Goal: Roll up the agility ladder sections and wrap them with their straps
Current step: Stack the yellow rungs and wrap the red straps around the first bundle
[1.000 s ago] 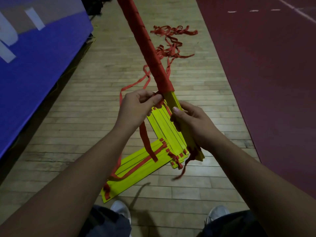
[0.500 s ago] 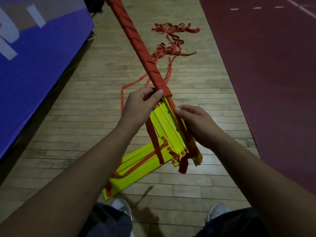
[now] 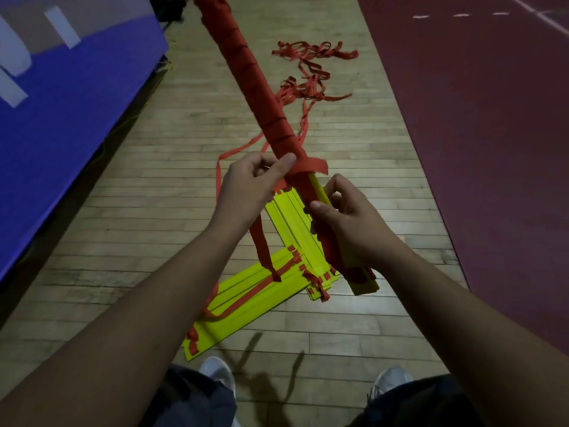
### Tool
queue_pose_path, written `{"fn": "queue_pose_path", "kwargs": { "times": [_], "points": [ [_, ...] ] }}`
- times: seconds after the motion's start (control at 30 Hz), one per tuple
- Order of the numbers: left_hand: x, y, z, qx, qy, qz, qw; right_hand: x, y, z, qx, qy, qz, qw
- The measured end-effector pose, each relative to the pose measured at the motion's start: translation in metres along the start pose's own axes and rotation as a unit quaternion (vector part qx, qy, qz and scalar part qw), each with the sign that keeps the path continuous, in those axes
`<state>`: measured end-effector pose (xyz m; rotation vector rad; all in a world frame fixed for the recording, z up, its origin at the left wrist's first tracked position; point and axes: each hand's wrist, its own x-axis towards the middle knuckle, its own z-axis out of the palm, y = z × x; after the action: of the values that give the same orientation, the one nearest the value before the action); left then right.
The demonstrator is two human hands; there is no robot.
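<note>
two hands (image 3: 249, 192) (image 3: 348, 223), one wrapped bundle (image 3: 255, 84), two shoes (image 3: 217, 374) (image 3: 391, 380)

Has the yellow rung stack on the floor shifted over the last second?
No. The rung stack lies on the same floorboards as before, its near end just as close to the left shoe.

No legible text; white letter fragments on blue banner (image 3: 77, 124), cropped, unreadable.
</note>
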<state>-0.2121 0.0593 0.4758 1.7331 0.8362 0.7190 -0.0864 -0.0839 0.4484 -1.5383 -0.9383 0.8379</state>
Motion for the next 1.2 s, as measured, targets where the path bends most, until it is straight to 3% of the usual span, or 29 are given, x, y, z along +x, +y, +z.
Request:
{"fn": "queue_pose_path", "kwargs": {
  "times": [0.1,0.2,0.33,0.5,0.73,0.87,1.07,1.2],
  "points": [
    [-0.002,-0.004,0.006,0.005,-0.006,-0.018,1.000,-0.001,0.002,0.006,-0.111,0.022,-0.023,0.993],
    [-0.002,-0.007,0.006,0.008,0.006,-0.021,1.000,-0.001,0.002,0.012,-0.136,0.033,-0.042,0.989],
    [-0.002,-0.006,0.002,-0.012,0.010,-0.027,1.000,0.001,-0.001,0.013,-0.091,0.048,-0.045,0.994],
    [-0.003,-0.006,-0.002,-0.036,-0.017,-0.031,0.999,0.004,0.002,0.004,-0.040,0.017,0.026,0.999],
    [-0.003,-0.007,-0.003,0.094,0.023,0.021,0.995,0.005,0.003,-0.002,-0.055,0.033,0.032,0.997],
    [-0.006,-0.005,0.000,0.110,0.010,0.032,0.993,0.000,0.002,0.005,-0.067,0.011,-0.021,0.997],
    [-0.011,-0.004,0.007,0.095,-0.016,0.015,0.995,0.003,0.009,0.015,-0.200,0.058,-0.100,0.973],
    [-0.007,-0.006,0.004,0.056,0.002,-0.007,0.998,0.002,0.010,0.022,-0.210,0.039,-0.102,0.972]
  ]
}}
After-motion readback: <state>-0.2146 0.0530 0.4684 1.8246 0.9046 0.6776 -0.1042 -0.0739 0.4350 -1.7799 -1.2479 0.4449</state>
